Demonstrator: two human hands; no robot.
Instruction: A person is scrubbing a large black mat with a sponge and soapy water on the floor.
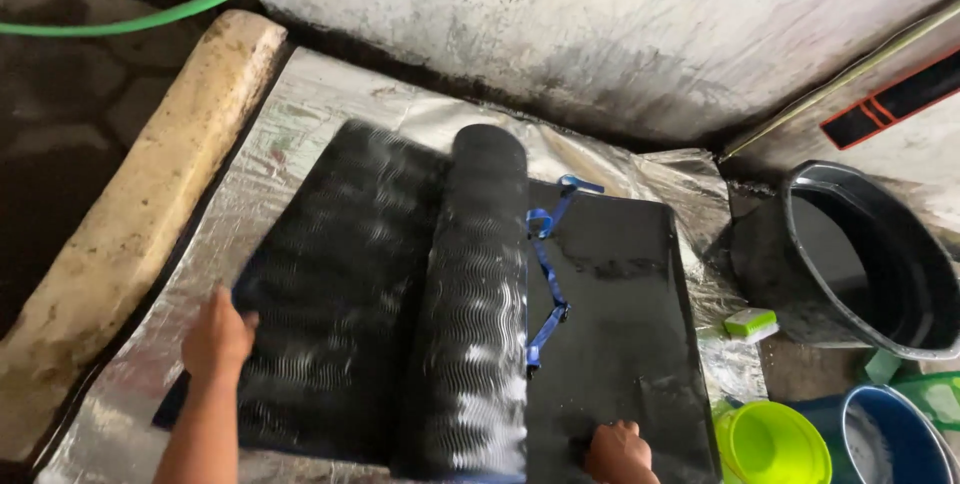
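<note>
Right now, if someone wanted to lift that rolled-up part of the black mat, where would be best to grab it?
Probably at the near end of the rolled section, coming from below in the picture. The roll runs lengthwise away from the person, and its near end sits between the left hand and right hand. The blue strap along its right side looks like another handle.

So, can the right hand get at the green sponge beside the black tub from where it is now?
Probably yes: the right hand rests on the mat's near edge, and only bare mat and foil lie between it and the green sponge.

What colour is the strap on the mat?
Blue. The strap lies along the rolled part of the black mat; head view shows it.
</note>
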